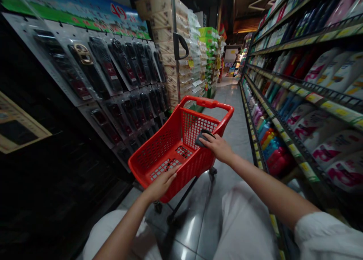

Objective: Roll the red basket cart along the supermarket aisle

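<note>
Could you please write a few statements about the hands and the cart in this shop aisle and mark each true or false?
1. The cart is red. True.
2. The right hand holds a dark object over the cart. True.
3. The left hand grips the cart's top handle. False: it rests on the near rim of the basket.
4. The cart is full of bottles. False: no bottles show in it; they stand on the shelves at right.
5. Dark packaged goods hang on the wall panel at left. True.
</note>
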The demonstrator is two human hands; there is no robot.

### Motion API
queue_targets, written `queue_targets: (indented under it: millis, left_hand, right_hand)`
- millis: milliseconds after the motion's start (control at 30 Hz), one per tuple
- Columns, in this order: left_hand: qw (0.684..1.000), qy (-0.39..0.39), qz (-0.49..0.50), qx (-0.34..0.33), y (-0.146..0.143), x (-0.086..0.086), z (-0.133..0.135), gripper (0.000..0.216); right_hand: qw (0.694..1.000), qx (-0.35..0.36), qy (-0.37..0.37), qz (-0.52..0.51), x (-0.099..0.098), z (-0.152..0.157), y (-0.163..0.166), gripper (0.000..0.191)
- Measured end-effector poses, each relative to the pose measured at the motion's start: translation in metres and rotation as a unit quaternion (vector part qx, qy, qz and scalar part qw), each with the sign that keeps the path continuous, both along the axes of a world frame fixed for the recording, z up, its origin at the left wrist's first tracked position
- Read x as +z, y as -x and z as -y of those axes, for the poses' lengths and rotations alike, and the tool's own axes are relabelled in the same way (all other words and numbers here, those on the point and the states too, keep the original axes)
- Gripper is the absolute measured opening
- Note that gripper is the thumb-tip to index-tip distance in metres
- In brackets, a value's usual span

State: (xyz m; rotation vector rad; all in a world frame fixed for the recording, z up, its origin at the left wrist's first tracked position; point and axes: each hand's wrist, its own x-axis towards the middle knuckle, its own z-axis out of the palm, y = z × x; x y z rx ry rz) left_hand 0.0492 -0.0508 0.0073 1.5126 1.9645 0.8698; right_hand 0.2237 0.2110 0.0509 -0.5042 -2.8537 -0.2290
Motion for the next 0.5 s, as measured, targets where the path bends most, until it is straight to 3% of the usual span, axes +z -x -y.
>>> queue_targets:
  millis: [67,200,267,433,500]
  left_hand:
    - [1.0,0.007,0.007,-0.009,0.005,0.004,0.004,0.055]
    - [1.0,0.02,0.004,-0.018,0.006,0.009,0.01,0.056]
    - [1.0,0.025,-0.002,-0.014,0.007,0.009,0.014,0.056]
    - [0.999,0.043,-0.011,-0.006,0.024,0.005,0.028,0.06]
    - [0.999,0.049,-0.011,-0.002,0.031,0.005,0.034,0.063]
  right_hand:
    - [1.0,-0.014,-0.025,-0.001,0.005,-0.008,-0.013,0.059]
    - [0.984,-0.164,-0.032,-0.068,0.02,-0.034,-0.033,0.058]
    - [0.975,-0.203,-0.022,-0.087,0.022,-0.033,-0.036,0.058]
    - [0.996,-0.075,-0.032,-0.021,0.016,-0.004,-0.04,0.059]
    - [0.997,-0.066,-0.042,-0.024,0.018,-0.004,-0.045,0.06]
